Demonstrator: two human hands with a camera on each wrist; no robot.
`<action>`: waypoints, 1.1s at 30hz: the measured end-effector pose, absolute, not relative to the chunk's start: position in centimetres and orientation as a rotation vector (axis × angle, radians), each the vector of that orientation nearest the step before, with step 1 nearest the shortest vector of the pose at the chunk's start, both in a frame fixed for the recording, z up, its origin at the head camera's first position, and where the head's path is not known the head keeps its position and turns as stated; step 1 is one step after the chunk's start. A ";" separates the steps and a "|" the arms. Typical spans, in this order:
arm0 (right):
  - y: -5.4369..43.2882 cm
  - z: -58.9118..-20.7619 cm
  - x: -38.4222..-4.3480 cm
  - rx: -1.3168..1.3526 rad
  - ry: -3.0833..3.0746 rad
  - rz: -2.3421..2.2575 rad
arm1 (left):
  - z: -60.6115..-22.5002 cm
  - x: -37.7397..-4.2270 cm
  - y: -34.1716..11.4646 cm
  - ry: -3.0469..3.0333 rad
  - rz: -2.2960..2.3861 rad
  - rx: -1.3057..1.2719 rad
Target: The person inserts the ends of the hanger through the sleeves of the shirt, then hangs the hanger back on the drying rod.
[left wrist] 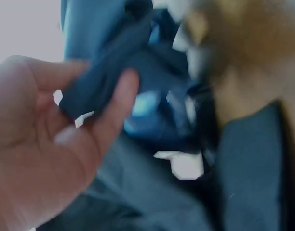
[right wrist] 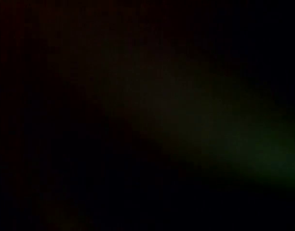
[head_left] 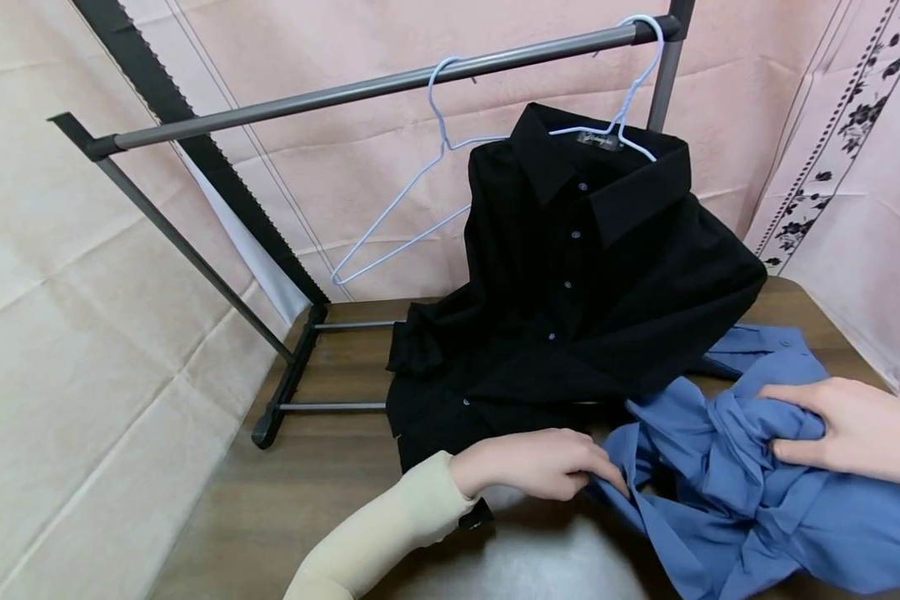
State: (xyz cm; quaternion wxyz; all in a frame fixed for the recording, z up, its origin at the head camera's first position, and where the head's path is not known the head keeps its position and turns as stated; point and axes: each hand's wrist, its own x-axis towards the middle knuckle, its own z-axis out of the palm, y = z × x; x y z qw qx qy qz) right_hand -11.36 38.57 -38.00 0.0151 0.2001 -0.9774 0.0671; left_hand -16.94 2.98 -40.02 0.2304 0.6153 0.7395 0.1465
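Observation:
A crumpled blue shirt (head_left: 825, 521) lies bunched at the lower right in the head view, in front of the rack. My left hand (head_left: 543, 462) pinches one edge of it; the left wrist view, blurred, shows dark blue cloth (left wrist: 104, 72) between thumb and fingers. On the shirt's right side, my right hand (head_left: 855, 429) grips a gathered fold, its fingertips partly hidden by cloth. Behind both hands, a buttoned black shirt (head_left: 525, 283) hangs on a light blue hanger (head_left: 633, 92), its lower part spread over the table. The right wrist view is almost wholly dark.
A grey metal rack (head_left: 307, 102) stands on the brown wooden table (head_left: 270, 500). From its bar hangs a bare light blue hanger (head_left: 420, 177), left of the black shirt. Pale pink cloth (head_left: 330, 42) covers the walls behind and at both sides.

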 end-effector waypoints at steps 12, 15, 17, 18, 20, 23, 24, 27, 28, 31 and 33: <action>35.1 -34.0 -9.6 0.948 -2.558 0.426 | -33.8 -16.5 -2.8 1.980 0.862 1.840; 34.1 -32.8 -9.8 0.998 -2.494 0.463 | -32.2 -16.3 -4.3 2.065 0.934 1.867; 33.4 -32.1 -10.0 1.021 -2.473 0.493 | -31.4 -16.2 -5.4 2.139 0.959 1.899; 33.0 -31.9 -10.0 1.025 -2.466 0.506 | -30.9 -16.1 -5.9 2.173 0.973 1.917; 32.2 -31.3 -10.1 1.010 -2.465 0.551 | -30.2 -15.8 -6.8 2.239 1.022 1.950; 31.1 -30.4 -10.1 0.910 -2.464 0.603 | -29.0 -15.6 -8.0 2.334 1.155 1.977; 30.8 -30.1 -10.2 0.875 -2.455 0.626 | -28.6 -15.6 -8.3 2.363 1.220 1.976; 29.9 -29.3 -10.6 0.764 -2.449 0.701 | -27.7 -15.8 -9.1 2.451 1.451 1.932; 29.6 -29.1 -10.9 0.745 -2.452 0.741 | -27.5 -15.9 -9.4 2.475 1.528 1.904; 28.5 -29.2 -12.1 0.711 -2.470 0.880 | -27.3 -16.3 -10.3 2.571 1.699 1.775; 27.8 -29.9 -13.3 0.681 -2.482 0.961 | -27.6 -16.9 -11.0 2.670 1.761 1.636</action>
